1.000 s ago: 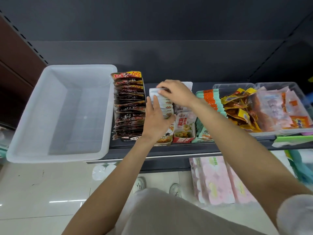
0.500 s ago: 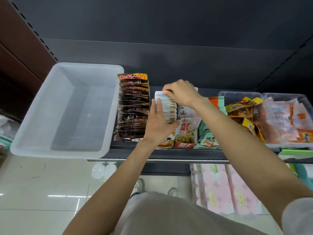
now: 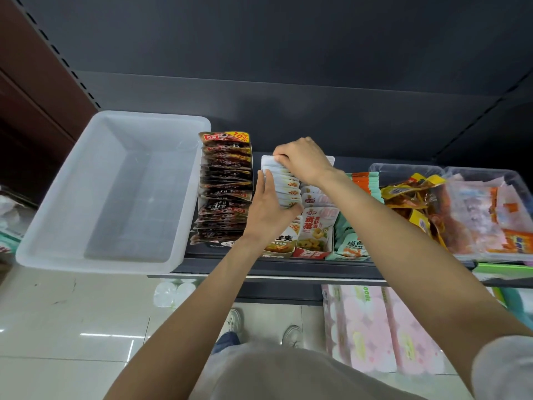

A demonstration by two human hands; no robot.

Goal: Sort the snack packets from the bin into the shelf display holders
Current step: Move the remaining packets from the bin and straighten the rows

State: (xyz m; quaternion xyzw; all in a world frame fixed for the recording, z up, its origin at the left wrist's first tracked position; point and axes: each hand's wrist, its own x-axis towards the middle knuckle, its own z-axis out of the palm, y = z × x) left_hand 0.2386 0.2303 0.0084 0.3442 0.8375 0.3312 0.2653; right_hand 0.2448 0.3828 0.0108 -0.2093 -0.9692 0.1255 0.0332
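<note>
A row of white snack packets [image 3: 284,187] stands at frame centre in a display holder [image 3: 278,251], its long axis running from the shelf's front lip back toward the dark rear panel. The right hand [image 3: 304,163] curls over the row's far end, fingertips pinching the rearmost packets. The left hand [image 3: 269,210] lies flat, fingers together, against the row's left side. Dark packets [image 3: 225,186] crowd just left; the white bin [image 3: 57,197] overhangs the shelf [image 3: 317,268] edge at left. Open tiled floor [image 3: 57,327] lies below.
</note>
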